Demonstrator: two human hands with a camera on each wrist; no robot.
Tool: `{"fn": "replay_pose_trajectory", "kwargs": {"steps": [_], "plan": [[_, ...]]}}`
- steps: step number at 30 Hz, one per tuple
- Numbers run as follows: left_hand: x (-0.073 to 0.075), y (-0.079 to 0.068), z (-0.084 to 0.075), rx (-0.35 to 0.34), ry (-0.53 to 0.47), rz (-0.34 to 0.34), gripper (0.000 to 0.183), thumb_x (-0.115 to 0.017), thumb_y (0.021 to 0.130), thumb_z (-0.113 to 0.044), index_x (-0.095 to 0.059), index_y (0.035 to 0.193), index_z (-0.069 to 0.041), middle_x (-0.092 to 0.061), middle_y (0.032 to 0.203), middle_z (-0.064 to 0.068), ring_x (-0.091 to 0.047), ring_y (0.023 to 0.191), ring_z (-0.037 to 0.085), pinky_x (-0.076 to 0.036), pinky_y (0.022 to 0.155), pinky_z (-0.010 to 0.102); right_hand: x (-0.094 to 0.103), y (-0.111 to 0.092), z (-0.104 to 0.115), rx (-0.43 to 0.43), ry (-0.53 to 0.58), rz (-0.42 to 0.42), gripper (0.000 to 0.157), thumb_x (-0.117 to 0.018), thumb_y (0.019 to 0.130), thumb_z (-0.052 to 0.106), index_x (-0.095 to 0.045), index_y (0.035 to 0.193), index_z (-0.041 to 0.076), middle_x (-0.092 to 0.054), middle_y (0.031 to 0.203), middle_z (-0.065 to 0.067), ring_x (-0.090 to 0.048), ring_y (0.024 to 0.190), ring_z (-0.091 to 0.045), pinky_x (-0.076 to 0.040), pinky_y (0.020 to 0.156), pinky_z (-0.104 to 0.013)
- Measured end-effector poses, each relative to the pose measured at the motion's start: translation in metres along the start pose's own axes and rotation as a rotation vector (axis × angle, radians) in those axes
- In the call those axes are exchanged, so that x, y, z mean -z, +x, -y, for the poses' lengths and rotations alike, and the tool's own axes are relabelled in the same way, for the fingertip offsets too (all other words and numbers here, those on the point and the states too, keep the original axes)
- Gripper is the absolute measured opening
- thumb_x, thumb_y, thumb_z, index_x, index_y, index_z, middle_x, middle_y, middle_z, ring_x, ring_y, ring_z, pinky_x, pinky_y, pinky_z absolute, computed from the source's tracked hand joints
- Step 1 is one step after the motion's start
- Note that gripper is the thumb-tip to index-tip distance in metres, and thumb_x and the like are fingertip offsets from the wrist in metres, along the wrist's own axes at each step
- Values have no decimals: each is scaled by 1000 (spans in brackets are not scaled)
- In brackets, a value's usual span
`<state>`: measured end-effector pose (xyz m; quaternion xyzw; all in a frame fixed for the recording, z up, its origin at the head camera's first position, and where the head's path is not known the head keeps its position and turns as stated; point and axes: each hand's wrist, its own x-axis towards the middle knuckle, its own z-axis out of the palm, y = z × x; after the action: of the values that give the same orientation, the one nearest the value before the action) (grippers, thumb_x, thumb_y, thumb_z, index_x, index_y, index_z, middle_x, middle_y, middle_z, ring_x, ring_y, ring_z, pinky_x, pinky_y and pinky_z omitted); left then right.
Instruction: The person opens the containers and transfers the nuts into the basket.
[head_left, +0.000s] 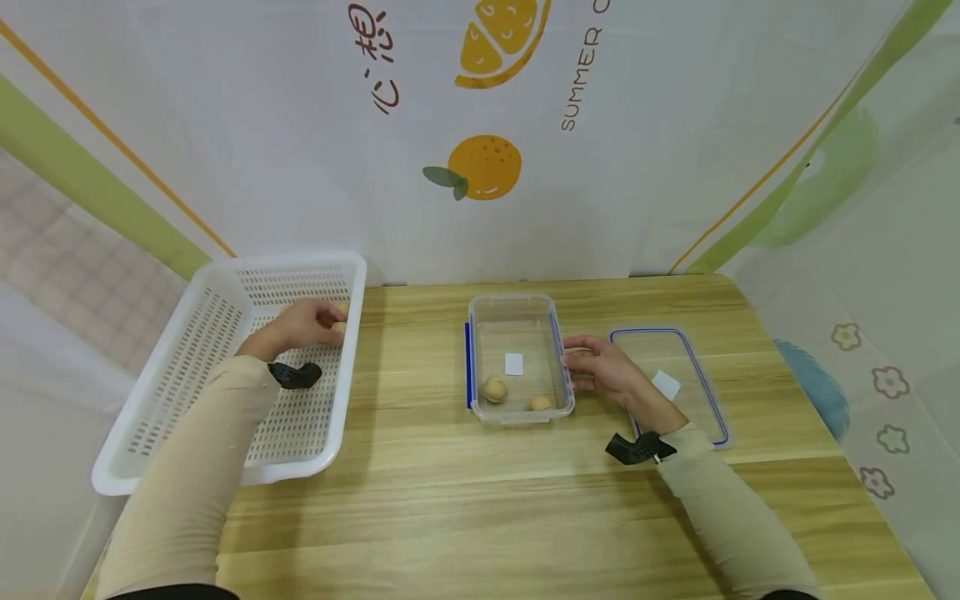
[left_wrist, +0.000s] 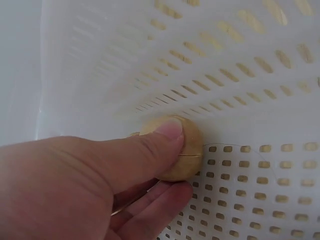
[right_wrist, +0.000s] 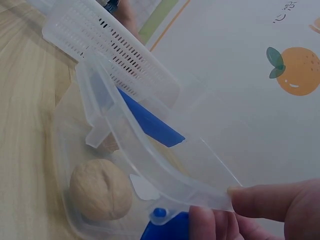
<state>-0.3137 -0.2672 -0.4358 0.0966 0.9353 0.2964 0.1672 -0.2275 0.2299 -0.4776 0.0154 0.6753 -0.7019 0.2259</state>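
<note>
My left hand (head_left: 303,323) reaches into the white basket (head_left: 358,333) and pinches a walnut (left_wrist: 192,150) between thumb and fingers, close to the basket's side wall. The seam of the walnut shows beside the thumb. At the right side of a clear plastic container (head_left: 517,304), my right hand (head_left: 606,367) grips the rim, thumb at the edge and fingers below it near a blue latch (right_wrist: 167,227). Inside the container lie two walnuts, one walnut (head_left: 493,389) at the front left and another walnut (head_left: 541,402) at the front right.
A clear lid (head_left: 637,354) with a blue seal lies right of the container, partly under my right forearm. All stand on a wooden table (head_left: 450,508). A fruit-printed white cloth (head_left: 300,167) hangs behind the table.
</note>
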Motion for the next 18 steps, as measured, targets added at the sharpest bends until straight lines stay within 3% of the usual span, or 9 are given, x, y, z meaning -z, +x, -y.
{"fn": "replay_pose_trajectory", "kwargs": {"steps": [18], "plan": [[4,-5,-4,-4,17,12,43,-78,89,-15,-62,121,10,-62,123,30,-56,117,45,-45,101,57,0,-1,1,-3,9,7,41,-53,104,0,-37,140,-12,-64,95,-1,-64,82,-9,-58,68,-24]]}}
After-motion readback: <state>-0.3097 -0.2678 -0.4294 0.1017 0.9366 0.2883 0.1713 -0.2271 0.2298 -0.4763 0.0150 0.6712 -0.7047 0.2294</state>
